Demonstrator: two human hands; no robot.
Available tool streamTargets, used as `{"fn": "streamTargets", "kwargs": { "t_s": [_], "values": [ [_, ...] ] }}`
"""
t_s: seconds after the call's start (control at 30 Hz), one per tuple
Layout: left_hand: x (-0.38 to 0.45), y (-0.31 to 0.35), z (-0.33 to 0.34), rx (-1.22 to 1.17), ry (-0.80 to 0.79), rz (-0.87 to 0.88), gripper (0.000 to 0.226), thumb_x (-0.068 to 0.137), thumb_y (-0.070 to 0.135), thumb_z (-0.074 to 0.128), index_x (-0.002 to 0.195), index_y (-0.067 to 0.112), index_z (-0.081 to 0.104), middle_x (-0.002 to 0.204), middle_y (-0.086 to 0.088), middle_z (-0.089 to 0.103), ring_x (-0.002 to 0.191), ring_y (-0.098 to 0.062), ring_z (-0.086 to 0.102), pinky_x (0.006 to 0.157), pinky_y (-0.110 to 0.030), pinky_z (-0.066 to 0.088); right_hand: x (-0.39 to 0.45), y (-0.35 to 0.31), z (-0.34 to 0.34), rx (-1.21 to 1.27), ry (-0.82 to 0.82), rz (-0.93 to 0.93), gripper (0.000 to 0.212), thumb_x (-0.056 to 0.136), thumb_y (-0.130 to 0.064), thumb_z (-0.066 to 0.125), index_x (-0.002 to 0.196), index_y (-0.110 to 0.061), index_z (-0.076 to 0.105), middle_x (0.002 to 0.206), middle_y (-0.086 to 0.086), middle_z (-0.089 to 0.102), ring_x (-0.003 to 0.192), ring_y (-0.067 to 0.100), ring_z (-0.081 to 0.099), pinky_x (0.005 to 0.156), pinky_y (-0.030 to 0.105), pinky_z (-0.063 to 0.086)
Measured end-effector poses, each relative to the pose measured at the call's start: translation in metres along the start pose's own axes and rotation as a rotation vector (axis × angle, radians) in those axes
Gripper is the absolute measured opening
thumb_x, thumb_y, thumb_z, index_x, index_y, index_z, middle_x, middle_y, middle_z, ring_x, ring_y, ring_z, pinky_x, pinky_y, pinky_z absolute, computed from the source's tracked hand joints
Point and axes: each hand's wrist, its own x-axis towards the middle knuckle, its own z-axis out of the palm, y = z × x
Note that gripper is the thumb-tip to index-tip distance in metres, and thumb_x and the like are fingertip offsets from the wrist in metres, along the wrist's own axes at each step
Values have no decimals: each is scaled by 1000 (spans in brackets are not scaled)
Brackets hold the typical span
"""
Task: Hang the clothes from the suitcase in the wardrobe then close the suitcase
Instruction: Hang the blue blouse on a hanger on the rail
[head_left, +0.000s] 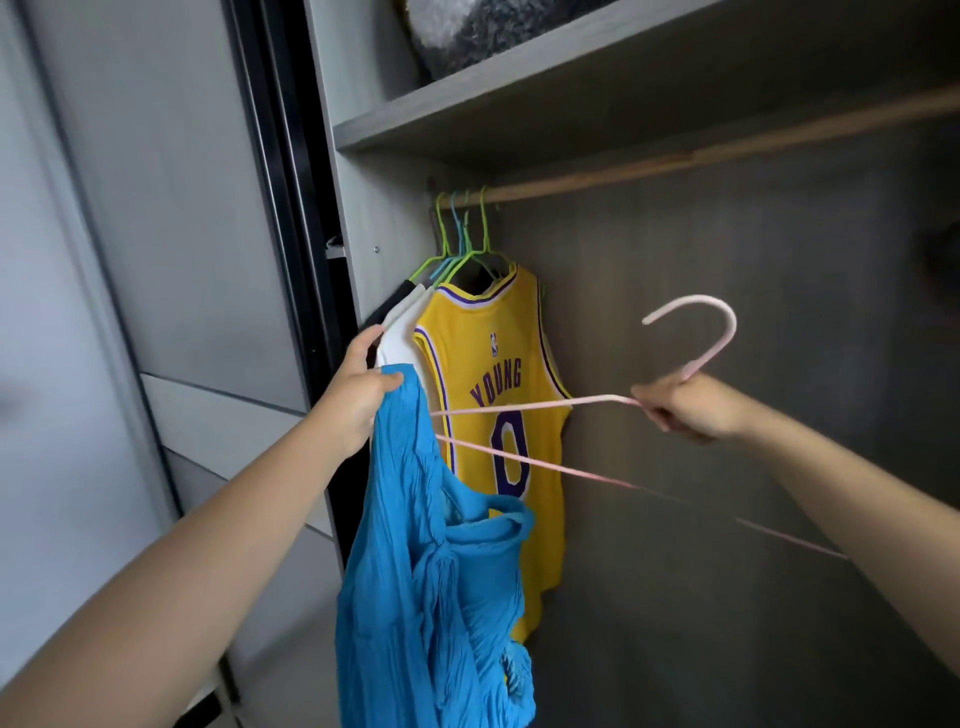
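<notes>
My left hand (358, 395) grips the top of a crinkled blue garment (431, 582) that hangs down in front of the wardrobe's left side. One end of a pink hanger (696, 338) runs into the blue cloth. My right hand (685, 408) holds that hanger at the base of its hook, well below the wooden rail (675, 163). On the rail's far left hang a yellow jersey (498, 415), a white garment (402, 332) and a dark one on green and blue hangers (462, 244). The suitcase is out of view.
A grey shelf (519, 98) above the rail carries a dark fluffy item (467, 31). The sliding door's black edge (291, 171) and grey drawer fronts (218, 421) stand to the left. The rail to the right of the jersey is bare.
</notes>
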Motion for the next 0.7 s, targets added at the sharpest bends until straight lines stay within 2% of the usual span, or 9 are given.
{"fn": "streamTargets", "kwargs": {
  "t_s": [0.07, 0.2, 0.4, 0.5, 0.6, 0.7],
  "values": [
    [3, -1, -5, 13, 3, 9, 61, 92, -9, 39, 140, 28, 31, 87, -7, 55, 74, -17, 55, 65, -27, 45, 2, 0, 1, 7, -22, 5, 54, 94, -20, 45, 42, -11, 39, 30, -5, 27, 25, 8, 20, 32, 11, 16],
    [6, 3, -21, 72, -22, -16, 54, 92, -9, 38, 135, 23, 39, 85, -8, 55, 74, -18, 55, 66, -26, 45, 3, -3, -6, 18, -8, 4, 54, 95, -17, 44, 41, -10, 38, 27, -6, 27, 23, 6, 20, 32, 10, 15],
    [-5, 11, -34, 227, -237, -66, 41, 92, -8, 38, 121, 19, 48, 93, -13, 55, 81, -20, 55, 75, -28, 44, -1, -11, 7, 86, -17, -3, 54, 94, -14, 44, 40, -11, 38, 29, -5, 26, 25, 7, 19, 33, 11, 13],
    [-9, 15, -29, 241, -290, -46, 37, 93, -9, 36, 111, 19, 53, 92, -12, 57, 81, -19, 56, 76, -29, 45, -2, -18, 21, 61, -44, -8, 54, 93, -17, 44, 40, -11, 39, 33, -4, 26, 29, 7, 20, 33, 13, 16],
    [-17, 17, -22, 279, -349, -37, 39, 93, -8, 36, 103, 24, 56, 91, -9, 60, 83, -21, 58, 72, -31, 47, -6, -24, 33, 146, -87, -9, 52, 94, -15, 41, 42, -9, 39, 31, -7, 26, 27, 6, 20, 32, 13, 17],
    [-24, 19, -10, 378, -403, -27, 39, 93, -6, 40, 98, 27, 60, 98, -10, 61, 94, -24, 58, 84, -37, 46, -10, -32, 44, 258, -81, -12, 52, 96, -15, 39, 44, -8, 42, 30, -6, 25, 26, 6, 19, 30, 13, 18]
  ]
}}
